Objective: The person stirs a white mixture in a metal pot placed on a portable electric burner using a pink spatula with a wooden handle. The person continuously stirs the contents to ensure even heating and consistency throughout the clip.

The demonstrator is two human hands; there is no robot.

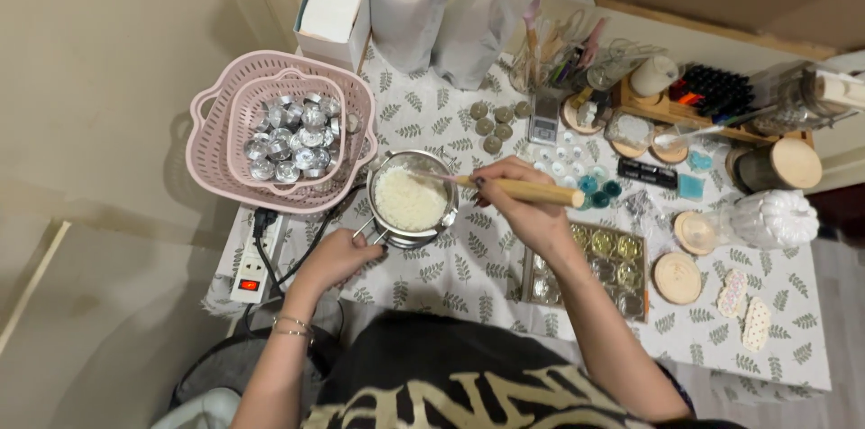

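Low table (468,280) under a white cloth printed with grey-green leaf sprigs, set on a beige floor, seen from above. Centre of frame: small metal pot (413,199) filled with white wax flakes, seated on a little burner stand. Right hand (523,204), just right of the pot, fingers wrapped shut around a wooden-handled stirrer (523,188), handle pointing right, thin end reaching left over the pot rim into the flakes. Left hand (338,258), lower left of the pot, fingers curled loosely at the pot's handle; whether gripped or only touching, cannot tell. Bracelets on the left wrist. Upper left: pink slatted basket (212,154), a smaller pink basket nested inside, holding empty silver tealight cups (293,139). Left edge of the table: white power strip (252,262) with a lit red switch, black cord plugged in. Right of centre, below the right forearm: tray of gold-toned round tins (599,267). Far right: round wooden lids (678,278), white ribbed candle (773,217). Top: two white pouches (446,5), white box, jar of tools, rack of small dark bottles (716,88).
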